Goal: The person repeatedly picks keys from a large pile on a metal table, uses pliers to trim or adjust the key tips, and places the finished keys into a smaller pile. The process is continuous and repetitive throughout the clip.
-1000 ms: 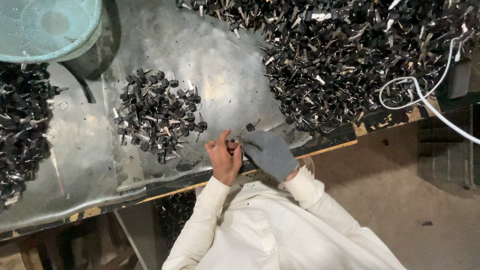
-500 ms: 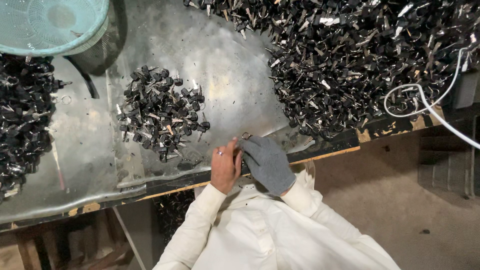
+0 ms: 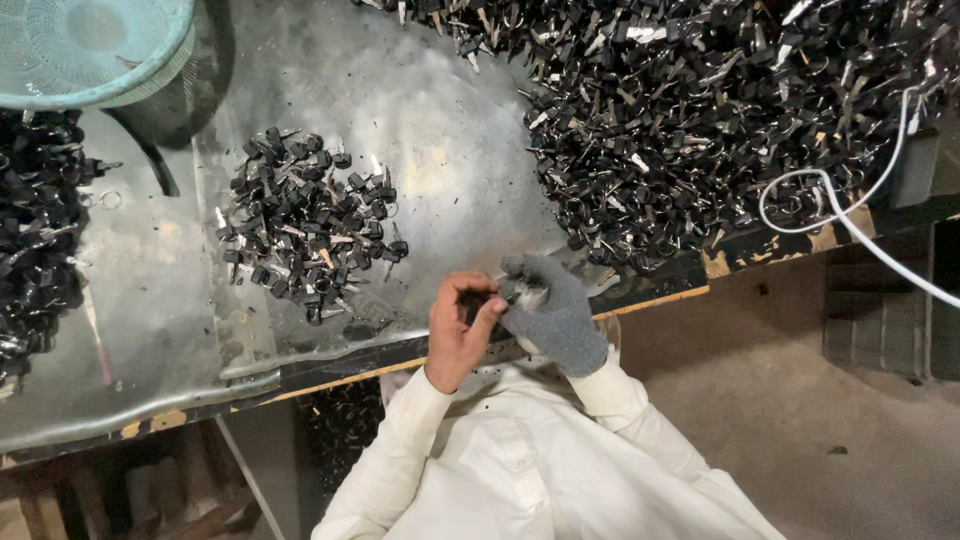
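My bare left hand and my right hand, which wears a grey knit glove, meet at the front edge of a dented metal sheet. Both hands pinch a small black-headed key between their fingertips; most of it is hidden by the fingers. A small heap of black-headed keys lies on the sheet just left of my hands. A much larger heap of similar keys spreads across the back right.
A teal plastic basket stands at the back left. Another dark heap of keys fills the left edge. A white cable loops over the bench's right end. Bare floor lies to my right.
My hands have stayed together at the sheet's front edge, the fingers shifting slightly on the small key. The view has drifted a little; the heaps have not moved.
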